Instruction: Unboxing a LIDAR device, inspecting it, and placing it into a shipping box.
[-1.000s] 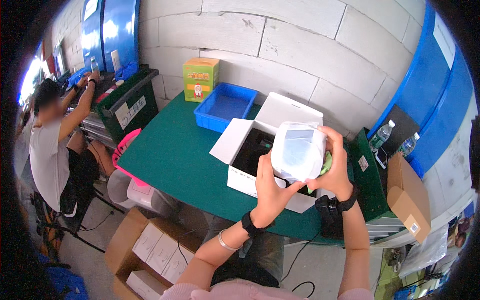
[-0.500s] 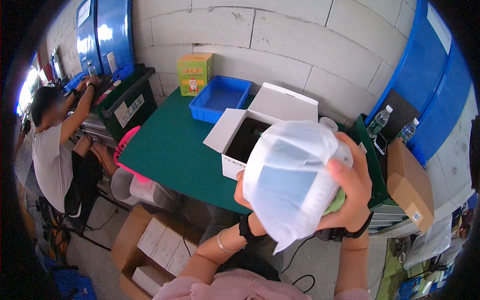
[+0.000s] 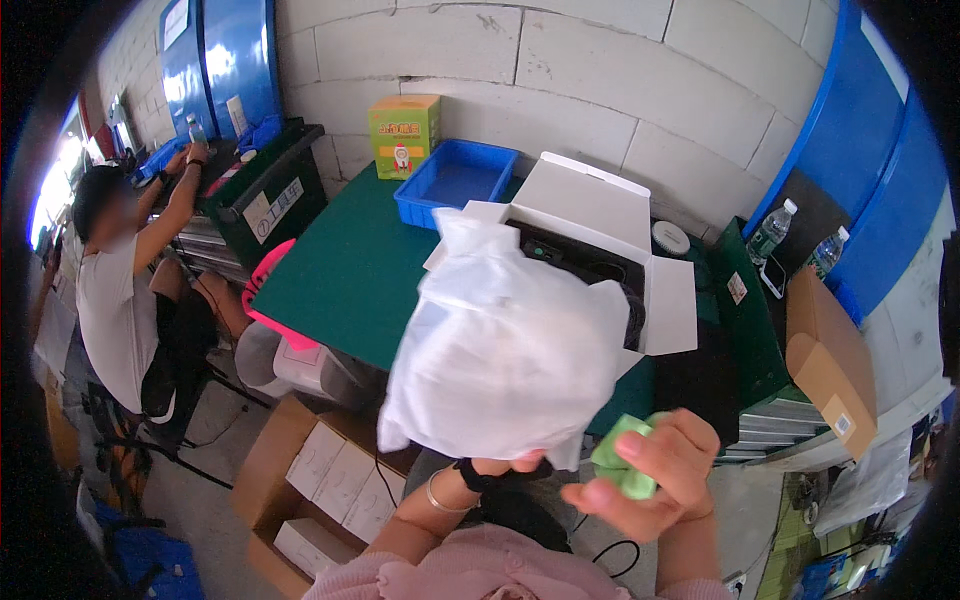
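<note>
A bulky thing wrapped in a thin white bag [image 3: 500, 350] is held up over the near side of the table. My left hand [image 3: 524, 462] grips it from beneath; most of its fingers are hidden behind the wrapping. To the right of the bag, my right hand [image 3: 655, 482] is closed on a small crumpled light-green piece [image 3: 625, 458], whose material I cannot make out. Behind the bag stands an open white box [image 3: 585, 205] with its flaps spread. Black items [image 3: 580, 255] lie inside the box, partly covered from sight by the bag.
On the green table [image 3: 330, 270] are a blue tray [image 3: 460, 180], a green-yellow carton [image 3: 405, 135] and a round white lid [image 3: 670, 237]. A cardboard box [image 3: 265, 480] of white boxes sits at lower left. Bottles [image 3: 775, 230] and a phone [image 3: 773, 277] are rightward. Another person [image 3: 115, 310] sits left.
The wrapped thing has moved left and no longer has my right hand on it. That hand has drawn away down and right with the green piece. More of the box's inside shows.
</note>
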{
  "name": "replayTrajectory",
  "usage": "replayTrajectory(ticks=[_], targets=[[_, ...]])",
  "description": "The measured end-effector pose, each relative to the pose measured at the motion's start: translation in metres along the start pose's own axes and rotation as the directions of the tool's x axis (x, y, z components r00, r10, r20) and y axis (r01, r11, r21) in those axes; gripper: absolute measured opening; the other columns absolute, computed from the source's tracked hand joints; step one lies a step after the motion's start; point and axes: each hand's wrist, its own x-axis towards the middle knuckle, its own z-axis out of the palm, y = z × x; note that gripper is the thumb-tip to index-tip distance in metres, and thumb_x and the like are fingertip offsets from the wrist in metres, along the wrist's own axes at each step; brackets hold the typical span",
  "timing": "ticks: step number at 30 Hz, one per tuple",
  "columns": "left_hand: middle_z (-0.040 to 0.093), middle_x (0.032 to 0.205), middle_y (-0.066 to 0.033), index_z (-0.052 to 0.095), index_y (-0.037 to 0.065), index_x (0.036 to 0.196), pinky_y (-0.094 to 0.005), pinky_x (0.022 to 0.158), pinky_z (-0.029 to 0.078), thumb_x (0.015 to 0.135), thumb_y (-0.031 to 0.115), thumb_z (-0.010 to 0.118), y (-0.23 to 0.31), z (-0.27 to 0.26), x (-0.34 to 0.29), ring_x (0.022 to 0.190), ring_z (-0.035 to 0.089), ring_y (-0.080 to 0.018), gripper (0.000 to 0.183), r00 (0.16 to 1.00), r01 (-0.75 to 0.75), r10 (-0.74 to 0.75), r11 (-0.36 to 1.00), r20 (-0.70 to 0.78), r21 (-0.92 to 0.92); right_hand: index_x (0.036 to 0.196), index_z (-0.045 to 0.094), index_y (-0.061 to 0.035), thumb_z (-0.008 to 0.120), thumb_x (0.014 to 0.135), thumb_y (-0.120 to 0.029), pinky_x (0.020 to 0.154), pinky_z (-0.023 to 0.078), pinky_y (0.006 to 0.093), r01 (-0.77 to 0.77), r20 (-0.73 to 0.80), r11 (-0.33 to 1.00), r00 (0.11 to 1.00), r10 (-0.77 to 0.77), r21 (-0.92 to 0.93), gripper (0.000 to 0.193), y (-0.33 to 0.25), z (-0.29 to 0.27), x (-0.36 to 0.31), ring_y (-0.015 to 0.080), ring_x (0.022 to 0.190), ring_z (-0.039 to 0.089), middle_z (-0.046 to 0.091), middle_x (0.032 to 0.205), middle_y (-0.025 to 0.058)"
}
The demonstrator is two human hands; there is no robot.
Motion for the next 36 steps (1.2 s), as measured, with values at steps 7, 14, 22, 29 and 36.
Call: replayTrajectory(ticks=[7, 14, 22, 29, 36], targets=[[0.042, 0.124, -0.0189, 0.038, 0.0, 0.131, -0.0408, 0.096, 0.039, 0.062, 0.022, 0.084, -0.014, -0.034, -0.005, 0.116, 0.047, -0.0336, 0.086, 0.976, 0.109, -0.118, 0.992, -0.184, -0.056, 0.078, 0.06, -0.0053, 0.064, 0.078, -0.007, 0.054, 0.042, 0.0347, -0.703, 0.152, 0.673, 0.709, 0.689, 0.23, 0.004, 0.032, 0.049, -0.069, 0.0263, 0.059, 0.055, 0.062, 0.074, 0.0085], [0.041, 0.126, -0.0194, 0.038, 0.001, 0.133, -0.0414, 0.097, 0.038, 0.062, 0.024, 0.084, -0.032, -0.053, 0.015, 0.117, 0.046, -0.0341, 0.088, 0.907, 0.123, -0.177, 0.979, -0.382, -0.162, 0.094, 0.066, -0.0026, 0.061, 0.08, -0.004, 0.061, 0.045, 0.0321, -0.779, 0.225, 0.616, 0.625, 0.748, 0.118, 0.015, 0.058, 0.104, -0.108, 0.0296, 0.072, 0.061, 0.066, 0.091, 0.0131], [0.04, 0.128, -0.0199, 0.038, 0.002, 0.134, -0.0421, 0.098, 0.037, 0.062, 0.026, 0.083, -0.032, -0.052, 0.009, 0.119, 0.045, -0.0346, 0.089, 0.931, 0.179, -0.219, 0.971, -0.291, -0.158, 0.123, 0.054, -0.0058, 0.064, 0.08, -0.013, 0.085, 0.05, 0.041, -0.789, 0.3, 0.614, 0.59, 0.75, 0.017, 0.044, 0.087, 0.118, -0.126, 0.0386, 0.107, 0.057, 0.055, 0.123, 0.0184], [0.04, 0.13, -0.0204, 0.038, 0.002, 0.135, -0.0427, 0.099, 0.037, 0.062, 0.028, 0.083, -0.032, -0.042, 0.021, 0.12, 0.044, -0.0351, 0.09, 0.95, 0.178, -0.212, 0.971, -0.23, -0.158, 0.117, 0.057, 0.0002, 0.065, 0.082, -0.014, 0.075, 0.05, 0.035, -0.83, 0.316, 0.531, 0.556, 0.769, 0.169, 0.039, 0.095, 0.104, -0.118, 0.0343, 0.098, 0.062, 0.061, 0.114, 0.0183], [0.039, 0.132, -0.0209, 0.038, 0.003, 0.136, -0.0433, 0.1, 0.036, 0.062, 0.03, 0.082, -0.026, -0.029, 0.024, 0.121, 0.044, -0.0355, 0.091, 0.973, 0.168, -0.186, 0.977, -0.138, -0.132, 0.091, 0.067, -0.0026, 0.064, 0.08, -0.007, 0.061, 0.045, 0.025, -0.784, 0.084, 0.513, 0.571, 0.817, 0.349, 0.012, 0.065, 0.035, -0.068, 0.0154, 0.071, 0.061, 0.066, 0.086, 0.0105]])
